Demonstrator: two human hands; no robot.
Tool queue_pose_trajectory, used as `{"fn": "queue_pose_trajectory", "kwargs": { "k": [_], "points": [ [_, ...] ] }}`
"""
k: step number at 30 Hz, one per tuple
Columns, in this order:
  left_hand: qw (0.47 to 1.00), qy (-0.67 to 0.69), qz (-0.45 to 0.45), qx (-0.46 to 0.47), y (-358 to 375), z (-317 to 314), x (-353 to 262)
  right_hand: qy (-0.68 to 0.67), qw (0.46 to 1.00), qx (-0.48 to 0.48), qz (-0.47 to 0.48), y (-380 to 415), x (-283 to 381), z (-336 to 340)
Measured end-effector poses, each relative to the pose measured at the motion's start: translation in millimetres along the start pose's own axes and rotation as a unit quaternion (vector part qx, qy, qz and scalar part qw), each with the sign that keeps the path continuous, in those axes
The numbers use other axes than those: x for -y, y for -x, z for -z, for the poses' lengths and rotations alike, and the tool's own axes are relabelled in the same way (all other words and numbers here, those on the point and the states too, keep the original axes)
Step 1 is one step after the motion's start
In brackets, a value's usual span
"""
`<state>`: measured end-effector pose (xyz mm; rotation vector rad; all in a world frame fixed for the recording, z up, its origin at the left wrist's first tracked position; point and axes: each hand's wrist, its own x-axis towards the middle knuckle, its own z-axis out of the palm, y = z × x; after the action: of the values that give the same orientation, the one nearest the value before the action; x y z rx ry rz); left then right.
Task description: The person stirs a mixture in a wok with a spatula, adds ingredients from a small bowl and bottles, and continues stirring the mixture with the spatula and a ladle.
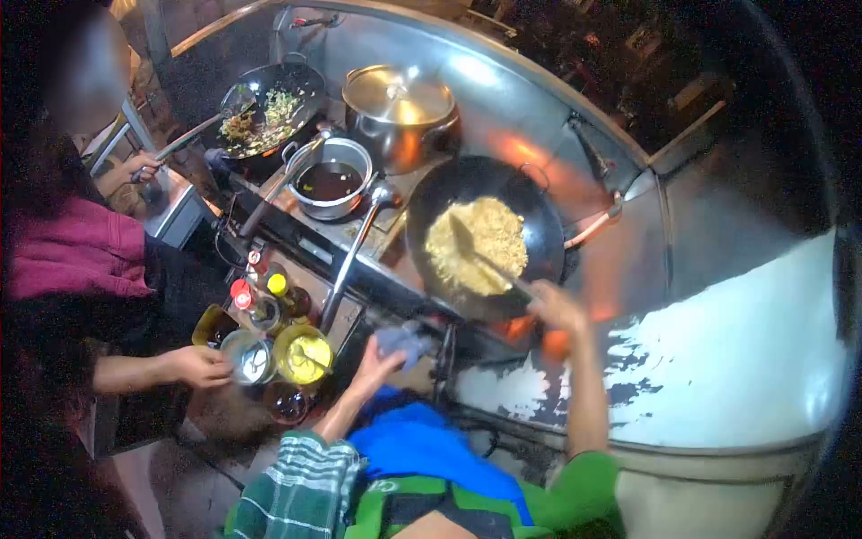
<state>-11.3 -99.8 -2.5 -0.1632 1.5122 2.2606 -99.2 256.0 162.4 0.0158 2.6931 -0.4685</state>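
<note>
Yellowish fried food (492, 235), perhaps rice or noodles, lies in the large black wok (548, 220) at the centre right. My right hand (557, 307) is closed around the handle of a spatula (489, 262), whose blade rests in the food. Below the wok's left side, my left hand (379, 361) grips a bluish-grey cloth (404, 344) close to the stove's front edge. Orange flame glows under the wok.
At the left, a co-worker's one hand (144, 167) holds a ladle over a second wok (314, 85); the other (202, 366) touches a container (249, 356). Around stand a lidded pot (400, 135), a pot of dark liquid (332, 209), a long ladle (359, 247) and bottles (294, 295).
</note>
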Motion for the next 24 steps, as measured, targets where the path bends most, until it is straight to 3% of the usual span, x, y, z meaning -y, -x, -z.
{"fn": "queue_pose_trajectory", "kwargs": {
  "k": [1, 2, 4, 6, 9, 10, 16, 18, 19, 20, 22, 24],
  "points": [
    [1.0, 0.007, 0.006, -0.004, 2, -1, -1, 0.105, 0.991, -0.012, 0.08, -11, -9, 23],
    [1.0, 0.002, 0.013, -0.006, 7, -1, 0, 0.052, 0.993, 0.065, 0.086, -19, -3, 61],
    [1.0, -0.019, 0.015, 0.001, 10, -2, 1, 0.003, 0.982, 0.19, -0.011, -5, 40, 125],
    [1.0, -0.018, -0.002, 0.007, 13, -2, -1, 0.043, 0.967, 0.25, -0.006, -8, 56, 145],
    [0.999, 0.001, -0.014, 0.03, 25, -9, 1, 0.021, 0.965, 0.257, 0.037, -69, 27, 97],
    [0.999, 0.012, -0.015, 0.036, 28, -12, 3, 0.068, 0.981, 0.064, 0.168, -97, 4, 58],
    [0.999, -0.018, -0.013, 0.025, 25, 5, -1, 0.024, 0.976, 0.214, 0.017, -22, 65, 140],
    [0.998, -0.062, -0.026, 0.011, 17, 5, 8, 0.063, 0.966, 0.21, 0.139, -56, 42, 109],
    [0.998, -0.056, -0.028, 0.025, 14, 2, 13, 0.055, 0.979, 0.19, 0.052, -71, 40, 83],
    [0.998, -0.05, -0.03, 0.037, 12, -1, 16, 0.122, 0.983, 0.097, 0.098, -91, 26, 58],
    [0.998, -0.052, -0.014, 0.038, 20, -9, -6, 0.165, 0.973, 0.045, 0.155, -98, 12, 61],
    [0.996, -0.047, -0.006, 0.075, 23, -5, -8, 0.162, 0.977, 0.137, 0.017, -51, 45, 122]
  ]
}}
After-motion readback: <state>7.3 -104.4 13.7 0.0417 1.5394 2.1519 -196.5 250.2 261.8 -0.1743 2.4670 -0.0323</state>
